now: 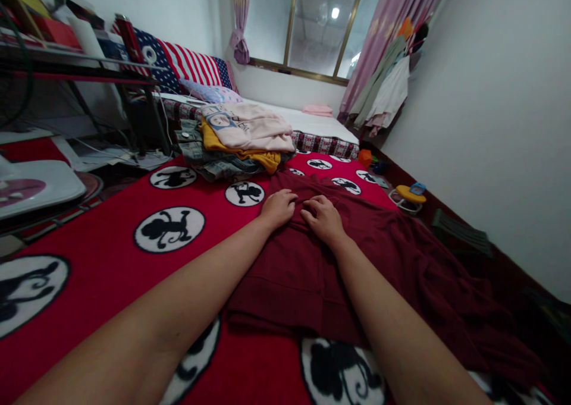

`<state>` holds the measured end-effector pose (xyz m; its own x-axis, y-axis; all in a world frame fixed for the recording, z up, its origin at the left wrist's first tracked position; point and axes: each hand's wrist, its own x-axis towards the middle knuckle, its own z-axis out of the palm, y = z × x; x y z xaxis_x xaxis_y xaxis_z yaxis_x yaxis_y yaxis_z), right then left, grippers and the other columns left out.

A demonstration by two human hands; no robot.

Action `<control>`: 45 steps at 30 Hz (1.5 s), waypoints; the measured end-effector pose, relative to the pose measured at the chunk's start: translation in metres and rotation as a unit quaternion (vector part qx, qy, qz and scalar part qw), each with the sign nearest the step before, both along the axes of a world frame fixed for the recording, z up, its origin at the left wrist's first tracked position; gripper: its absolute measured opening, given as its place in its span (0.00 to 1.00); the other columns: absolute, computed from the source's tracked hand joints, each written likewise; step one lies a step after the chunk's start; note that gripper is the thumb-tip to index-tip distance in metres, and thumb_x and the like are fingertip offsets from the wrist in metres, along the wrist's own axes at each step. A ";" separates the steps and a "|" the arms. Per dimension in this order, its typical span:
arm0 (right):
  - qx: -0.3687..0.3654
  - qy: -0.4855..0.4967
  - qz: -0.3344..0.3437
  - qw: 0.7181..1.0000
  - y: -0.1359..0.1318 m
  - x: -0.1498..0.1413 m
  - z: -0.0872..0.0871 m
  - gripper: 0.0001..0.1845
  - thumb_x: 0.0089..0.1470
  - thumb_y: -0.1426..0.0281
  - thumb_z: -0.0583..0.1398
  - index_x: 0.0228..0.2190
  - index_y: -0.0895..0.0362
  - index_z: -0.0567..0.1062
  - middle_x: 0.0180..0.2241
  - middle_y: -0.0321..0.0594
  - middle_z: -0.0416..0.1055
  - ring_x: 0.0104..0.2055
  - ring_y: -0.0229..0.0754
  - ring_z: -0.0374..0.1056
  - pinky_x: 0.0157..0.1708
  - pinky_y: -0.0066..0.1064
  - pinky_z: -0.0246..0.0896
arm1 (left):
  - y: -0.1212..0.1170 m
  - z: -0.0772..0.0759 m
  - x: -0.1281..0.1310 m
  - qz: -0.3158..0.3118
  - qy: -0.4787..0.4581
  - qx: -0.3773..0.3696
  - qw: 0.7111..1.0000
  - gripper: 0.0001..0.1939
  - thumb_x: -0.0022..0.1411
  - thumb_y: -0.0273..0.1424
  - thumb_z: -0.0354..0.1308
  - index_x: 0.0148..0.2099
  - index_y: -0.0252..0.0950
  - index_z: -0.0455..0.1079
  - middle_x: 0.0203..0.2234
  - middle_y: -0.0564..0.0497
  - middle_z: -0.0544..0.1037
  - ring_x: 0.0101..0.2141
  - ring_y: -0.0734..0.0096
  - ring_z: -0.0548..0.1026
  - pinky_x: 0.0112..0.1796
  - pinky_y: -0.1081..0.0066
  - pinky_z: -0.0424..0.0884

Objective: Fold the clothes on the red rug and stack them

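Note:
A maroon sweatshirt (285, 298) is spread over the red blanket, its banded hem toward me and loose folds trailing off to the right. Near its far left part, my left hand (280, 207) presses down with bent fingers closed on the cloth. Just to the right, my right hand (325, 216) has its fingers curled onto the same garment, and a small gap separates the two hands. The fingertips sink into the fabric, so their exact grip is partly hidden. Beyond the hands sits a pile of clothes with a pale pink top (254, 125) over a mustard yellow garment (267, 160) and denim.
The red blanket (107, 280) bears round monkey prints. A cluttered desk (89, 66) stands at left, with a white bed (312, 122) beneath the window. Clothes (388, 90) hang by the right wall. A yellow stool (408, 195) is on the floor at right.

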<state>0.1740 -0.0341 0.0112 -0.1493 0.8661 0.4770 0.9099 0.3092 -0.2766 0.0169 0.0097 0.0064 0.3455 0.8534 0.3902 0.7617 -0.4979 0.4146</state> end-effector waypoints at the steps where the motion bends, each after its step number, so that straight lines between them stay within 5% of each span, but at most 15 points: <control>1: 0.001 0.001 0.001 1.000 0.000 0.000 0.000 0.15 0.56 0.65 0.60 0.44 0.56 0.79 0.45 0.45 0.72 0.46 0.46 0.69 0.46 0.35 0.63 | 0.000 0.000 0.000 0.001 0.000 0.001 1.000 0.18 0.64 0.26 0.50 0.53 0.36 0.75 0.55 0.46 0.73 0.55 0.66 0.71 0.58 0.69 0.64; 45: 0.001 0.010 0.005 1.000 0.001 0.001 -0.001 0.15 0.56 0.65 0.60 0.43 0.56 0.79 0.45 0.45 0.72 0.46 0.45 0.68 0.47 0.35 0.63 | 0.000 0.000 0.000 0.000 0.008 0.006 1.000 0.18 0.65 0.27 0.50 0.53 0.37 0.75 0.55 0.47 0.73 0.55 0.67 0.71 0.58 0.70 0.64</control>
